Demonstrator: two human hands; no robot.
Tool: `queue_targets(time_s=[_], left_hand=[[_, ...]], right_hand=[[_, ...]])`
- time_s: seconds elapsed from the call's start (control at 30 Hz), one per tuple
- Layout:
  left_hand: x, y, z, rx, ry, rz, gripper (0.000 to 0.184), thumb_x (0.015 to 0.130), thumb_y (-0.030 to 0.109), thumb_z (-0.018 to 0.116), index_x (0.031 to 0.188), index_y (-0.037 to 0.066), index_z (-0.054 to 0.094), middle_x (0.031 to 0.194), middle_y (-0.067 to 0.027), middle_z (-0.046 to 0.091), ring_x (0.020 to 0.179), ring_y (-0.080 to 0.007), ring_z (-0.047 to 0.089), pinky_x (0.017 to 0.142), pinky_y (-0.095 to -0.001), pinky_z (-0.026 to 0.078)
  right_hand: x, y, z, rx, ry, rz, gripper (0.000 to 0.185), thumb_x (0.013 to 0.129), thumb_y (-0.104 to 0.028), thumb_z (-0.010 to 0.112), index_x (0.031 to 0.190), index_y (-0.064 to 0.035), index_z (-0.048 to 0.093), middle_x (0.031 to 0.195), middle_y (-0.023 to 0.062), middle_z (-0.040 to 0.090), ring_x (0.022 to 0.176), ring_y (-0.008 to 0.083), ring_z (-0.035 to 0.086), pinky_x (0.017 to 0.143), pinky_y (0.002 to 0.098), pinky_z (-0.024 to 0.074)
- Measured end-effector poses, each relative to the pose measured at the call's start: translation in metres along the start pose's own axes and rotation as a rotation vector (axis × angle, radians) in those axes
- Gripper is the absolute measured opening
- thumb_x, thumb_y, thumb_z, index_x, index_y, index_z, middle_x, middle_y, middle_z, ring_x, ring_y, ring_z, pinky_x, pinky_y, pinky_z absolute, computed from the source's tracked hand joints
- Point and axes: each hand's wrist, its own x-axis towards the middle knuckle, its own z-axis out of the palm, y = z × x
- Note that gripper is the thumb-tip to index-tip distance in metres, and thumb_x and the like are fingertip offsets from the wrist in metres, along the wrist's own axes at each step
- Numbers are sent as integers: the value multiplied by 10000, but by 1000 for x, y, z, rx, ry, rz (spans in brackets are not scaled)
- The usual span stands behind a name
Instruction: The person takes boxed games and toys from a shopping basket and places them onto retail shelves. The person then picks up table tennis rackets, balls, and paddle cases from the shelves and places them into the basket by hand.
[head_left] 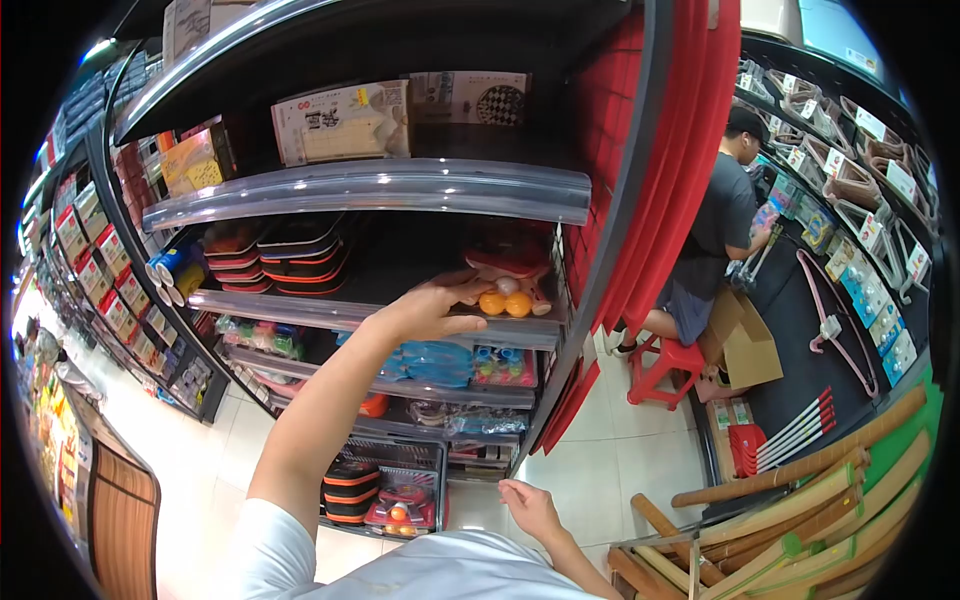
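Note:
My left hand [430,308] reaches into the middle shelf, its fingers stretched against the left side of a packaged table tennis set [512,270]. The set has a red paddle and orange and white balls, and it rests at the shelf's right end. My left thumb points right, apart from the fingers, just below the balls. Farther left on that shelf are stacked black cases with orange edging [303,255]. Low by my body, my right hand [530,508] holds nothing, its fingers loosely bent and apart.
Below, a basket [440,470] holds similar cases and another table tennis set. Boxed games [345,122] stand on the shelf above. To the right, a co-worker [725,200] sits on a red stool [665,368] beside a cardboard box [745,340]. Wooden rolling pins [800,500] lie at lower right.

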Motion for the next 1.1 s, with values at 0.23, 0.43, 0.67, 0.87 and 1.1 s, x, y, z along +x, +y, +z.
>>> queue_targets(time_s=[0.23, 0.43, 0.67, 0.87, 1.1], left_hand=[[-2, -4, 4, 2, 27, -5, 635, 910, 444, 680, 1448, 141, 528, 1501, -266, 440, 1377, -423, 445, 1126, -449, 398], [-15, 7, 13, 138, 182, -52, 646, 909, 427, 671, 1471, 168, 485, 1476, -222, 463, 1373, -406, 430, 1131, -509, 337], [-121, 40, 56, 10, 597, -207, 421, 893, 168, 682, 1290, 59, 592, 1335, -180, 571, 1258, -364, 518, 1059, -453, 389], [-296, 25, 197, -445, 425, -883, 359, 912, 144, 638, 1246, 17, 600, 1182, -204, 619, 1105, -378, 597, 968, -428, 481], [-447, 10, 314, -382, 63, -1303, 584, 861, 336, 701, 1356, 81, 524, 1226, -210, 633, 1186, -413, 576, 939, -502, 497]], right_hand=[[7, 5, 14, -77, -88, 5, 300, 1002, -220, 594, 1172, 10, 685, 1003, 141, 753, 869, 179, 747, 783, 281, 567], [12, 8, 31, -121, -135, -28, 280, 991, -235, 609, 1147, -21, 702, 900, 123, 751, 819, 161, 735, 747, 283, 560], [11, 42, 46, -61, -196, 39, 267, 994, -195, 601, 1125, 19, 696, 924, 98, 749, 833, 154, 728, 748, 271, 551], [10, 79, 59, -115, -289, 167, 279, 963, -252, 617, 1107, -36, 718, 863, 140, 747, 815, 246, 739, 747, 331, 556], [41, 59, 84, -326, -513, 146, 250, 993, -172, 586, 1112, 16, 699, 934, 113, 750, 841, 173, 735, 760, 271, 552]])
